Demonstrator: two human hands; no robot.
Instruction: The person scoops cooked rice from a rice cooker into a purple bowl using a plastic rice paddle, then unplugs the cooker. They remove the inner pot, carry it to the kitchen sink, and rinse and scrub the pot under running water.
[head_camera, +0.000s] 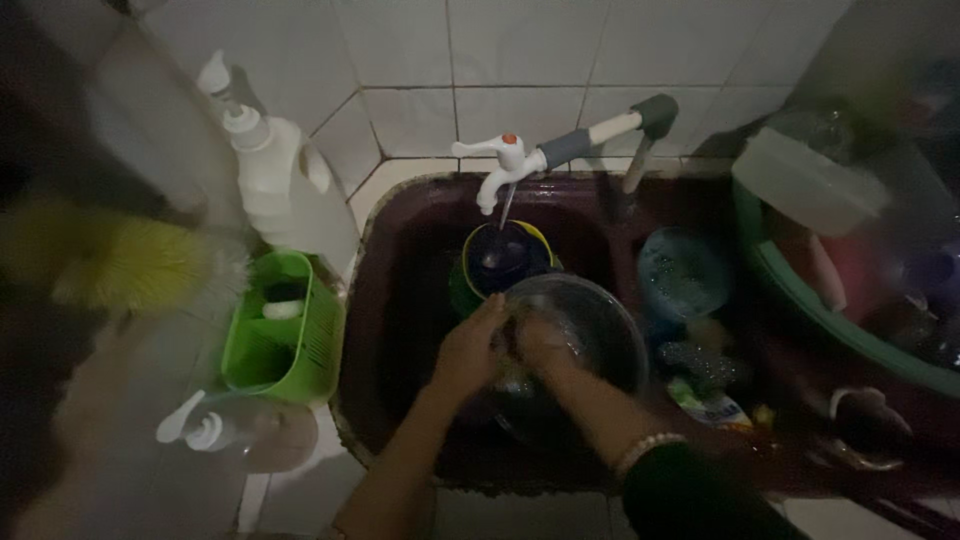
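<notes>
Right hand (545, 345): nearest, dark sleeve, fingers inside the glass bowl (590, 330), grip unclear.
Left hand (470, 350): closed on the bowl's near-left rim.
Bowl: tilted in the dark sink (400, 300), below the tap (505, 165).
Handling: likely wet, slippery, breakable; rim gives best hold.
Room: crowded; blue cup (500, 255) behind, round lid (683, 272) right, green caddy (285, 330) left.

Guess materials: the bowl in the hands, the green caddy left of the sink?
Bowl: probably clear glass, maybe plastic; see-through with a glossy rim, held by the left hand and right hand. Green caddy: moulded plastic, matte, with slotted walls.
</notes>
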